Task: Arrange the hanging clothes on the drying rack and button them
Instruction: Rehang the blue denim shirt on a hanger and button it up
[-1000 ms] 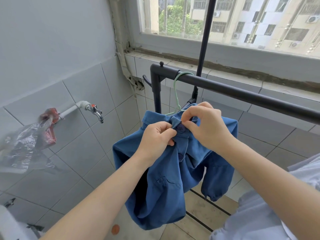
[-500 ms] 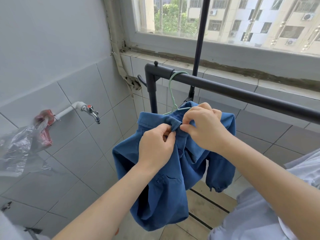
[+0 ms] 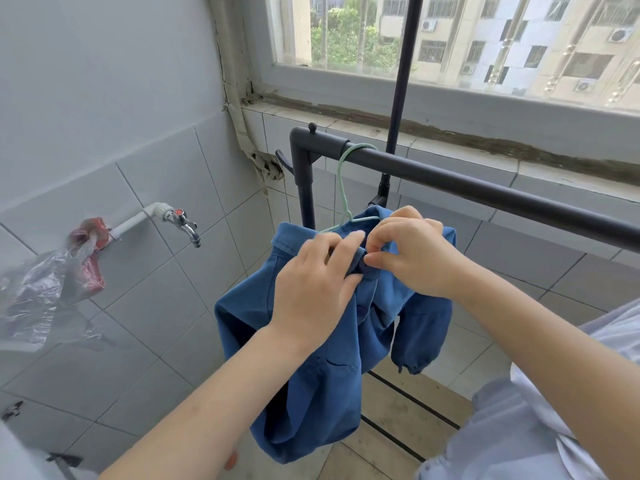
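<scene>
Shirt: the blue shirt [image 3: 311, 358] hangs on a green hanger [image 3: 341, 188], in front of the chest and between the two forearms.
Hanger: its hook is over the dark rail [image 3: 485, 192], near the rail's corner post.
Left hand: the left hand [image 3: 315, 285] lies over the collar and upper front. Its fingers are nearly straight, and the front edge is nipped between thumb and forefinger.
Right hand: the right hand [image 3: 412, 254] has curled fingers. Thumb and forefinger tips are pressed together on the shirt's other front edge, just under the collar.
Top button: a dark button [image 3: 362, 270] shows between the two thumb tips and touches both. Whether it has passed through its hole cannot be told.
Shirt against the grips: both pinches sit at the neck, side by side and almost touching. The body and one sleeve hang free below the hands.
Lower button: a second one [image 3: 362, 310] shows on the front strip below the left thumb, with no finger on it.
Left wall: a tap [image 3: 183, 223] sticks out from the tiles, with a plastic bag [image 3: 41, 289] hung on its pipe, well apart from the shirt.
Behind: a window sill [image 3: 450, 129] runs beyond the rail.
</scene>
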A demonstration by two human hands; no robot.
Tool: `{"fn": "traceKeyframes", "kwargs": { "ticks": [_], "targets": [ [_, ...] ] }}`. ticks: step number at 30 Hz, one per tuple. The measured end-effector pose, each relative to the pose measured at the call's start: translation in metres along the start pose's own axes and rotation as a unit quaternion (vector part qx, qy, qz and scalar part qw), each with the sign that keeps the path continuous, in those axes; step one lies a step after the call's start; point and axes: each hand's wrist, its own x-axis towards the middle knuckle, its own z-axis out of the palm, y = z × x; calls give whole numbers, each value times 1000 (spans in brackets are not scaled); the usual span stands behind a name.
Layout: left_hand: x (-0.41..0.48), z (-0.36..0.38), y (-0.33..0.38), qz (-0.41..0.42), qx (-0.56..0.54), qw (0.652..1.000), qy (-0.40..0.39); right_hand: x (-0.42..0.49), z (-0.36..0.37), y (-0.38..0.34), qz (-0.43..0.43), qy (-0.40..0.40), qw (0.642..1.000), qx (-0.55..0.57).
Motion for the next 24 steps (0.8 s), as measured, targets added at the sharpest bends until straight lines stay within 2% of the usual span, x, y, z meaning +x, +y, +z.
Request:
{"fn": "traceKeyframes", "kwargs": {
  "ticks": [3, 6, 9, 11, 12, 14, 16, 17, 19, 24],
  "targets": [
    [9, 0, -12, 87, 104, 991, -16, -3, 4, 2, -21, -1, 999, -24],
    [13, 4, -24, 144, 144, 978, -42, -7, 12, 8, -40, 13, 997, -63],
    [11, 4, -39, 155, 150, 976, 3, -13, 18, 16, -51, 57, 994, -79],
    [6, -1, -49, 112, 124, 986, 21, -17, 24, 21, -59, 90, 991, -75],
    [4, -4, -54, 65, 100, 993, 0, -19, 28, 23, -62, 103, 990, -73],
    [1, -9, -63, -78, 39, 992, -93, -24, 40, 26, -49, 129, 988, -65],
    [-1, -10, -70, -226, -8, 953, -200, -28, 52, 28, -30, 160, 986, -40],
    [-1, -9, -73, -273, -49, 933, -228, -29, 57, 29, -25, 175, 984, -24],
    [-2, -5, -77, -299, -146, 916, -225, -31, 63, 33, -27, 200, 979, -5],
    [-5, -2, -79, -252, -236, 923, -168, -24, 64, 43, -15, 269, 962, 29]
  ]
}}
